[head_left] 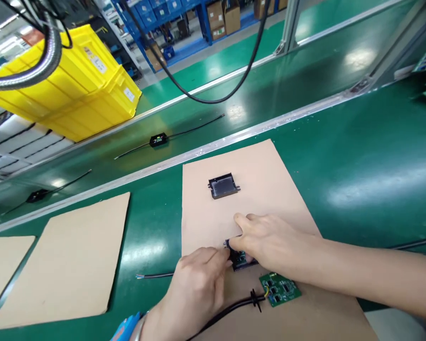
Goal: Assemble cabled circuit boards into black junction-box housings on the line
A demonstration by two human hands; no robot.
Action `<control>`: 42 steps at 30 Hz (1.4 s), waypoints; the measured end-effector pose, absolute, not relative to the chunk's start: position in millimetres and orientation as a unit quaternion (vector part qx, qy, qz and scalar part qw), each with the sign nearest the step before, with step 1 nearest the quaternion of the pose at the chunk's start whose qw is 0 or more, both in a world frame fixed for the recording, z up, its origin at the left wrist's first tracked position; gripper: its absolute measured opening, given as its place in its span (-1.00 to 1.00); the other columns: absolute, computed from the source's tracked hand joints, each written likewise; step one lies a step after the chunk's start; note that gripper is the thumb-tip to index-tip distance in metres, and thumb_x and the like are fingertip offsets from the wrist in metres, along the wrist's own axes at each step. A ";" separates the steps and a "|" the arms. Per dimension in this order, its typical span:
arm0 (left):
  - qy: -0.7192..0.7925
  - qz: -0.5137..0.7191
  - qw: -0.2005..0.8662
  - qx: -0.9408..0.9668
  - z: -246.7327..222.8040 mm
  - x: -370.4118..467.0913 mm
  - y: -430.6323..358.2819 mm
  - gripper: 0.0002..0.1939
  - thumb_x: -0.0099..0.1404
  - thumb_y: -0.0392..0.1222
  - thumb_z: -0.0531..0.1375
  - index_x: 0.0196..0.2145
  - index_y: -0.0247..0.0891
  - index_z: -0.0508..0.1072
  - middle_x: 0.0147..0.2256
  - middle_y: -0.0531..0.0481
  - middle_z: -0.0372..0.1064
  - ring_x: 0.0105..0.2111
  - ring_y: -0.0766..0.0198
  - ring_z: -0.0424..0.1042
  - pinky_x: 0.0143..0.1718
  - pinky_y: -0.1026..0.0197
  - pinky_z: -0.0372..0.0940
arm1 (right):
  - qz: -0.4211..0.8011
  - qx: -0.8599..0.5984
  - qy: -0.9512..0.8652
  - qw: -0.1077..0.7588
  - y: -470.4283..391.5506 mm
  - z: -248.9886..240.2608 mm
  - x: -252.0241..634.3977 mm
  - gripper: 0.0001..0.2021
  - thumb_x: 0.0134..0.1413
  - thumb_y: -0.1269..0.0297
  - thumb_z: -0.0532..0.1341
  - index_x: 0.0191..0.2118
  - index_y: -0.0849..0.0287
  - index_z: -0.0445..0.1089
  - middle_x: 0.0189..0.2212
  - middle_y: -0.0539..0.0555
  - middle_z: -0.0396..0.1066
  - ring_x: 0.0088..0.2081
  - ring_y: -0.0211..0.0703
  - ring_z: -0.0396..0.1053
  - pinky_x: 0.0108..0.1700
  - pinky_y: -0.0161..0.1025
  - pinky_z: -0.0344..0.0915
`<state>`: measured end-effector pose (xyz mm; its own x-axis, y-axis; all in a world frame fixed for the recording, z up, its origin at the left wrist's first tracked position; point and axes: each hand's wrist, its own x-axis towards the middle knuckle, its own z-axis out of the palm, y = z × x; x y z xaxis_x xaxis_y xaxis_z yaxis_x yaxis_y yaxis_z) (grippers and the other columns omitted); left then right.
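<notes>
Two hands are working at one black case (244, 266) on a cardboard sheet (213, 222), with a green board showing inside it. The left hand (202, 277) is bending its fingers against the case's left side; the right hand (270, 241) is reaching over the case from the right, its fingers touching it. Their tips are partly hiding, so I cannot tell whether either is grasping or only pressing. One second case (223, 186) is lying beyond, and one loose board (280, 289) is lying nearer, trailing one cable (230, 308). One cable end (156, 275) is poking out left of the left hand. Two more sheets (67, 265) are lying leftward. Two cabled units (158, 139) are resting past the rail (213, 147). Two yellow bins (74, 61) are standing stacked.
</notes>
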<state>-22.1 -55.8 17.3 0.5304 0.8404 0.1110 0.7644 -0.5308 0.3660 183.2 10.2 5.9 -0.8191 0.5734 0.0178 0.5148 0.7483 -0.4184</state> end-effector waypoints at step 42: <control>0.343 0.147 0.186 0.909 12.0 -38.4 -52.9 -0.77 0.33 -0.38 0.08 -0.05 -0.29 0.34 -0.08 -0.14 0.37 -0.11 0.14 0.33 -0.05 0.03 0.32 | 0.263 -0.384 -0.882 0.070 5.0 30.1 219.1 -0.60 -0.07 0.06 0.42 -0.17 0.21 0.43 -0.26 0.11 0.39 -0.12 0.02 0.30 -0.09 -0.11 0.27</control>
<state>-38.4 -52.9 12.0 0.7220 0.6775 0.1403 0.5681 -0.6963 0.4386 219.1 5.0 30.1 -0.6956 0.7141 -0.0787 0.6403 0.5667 -0.5185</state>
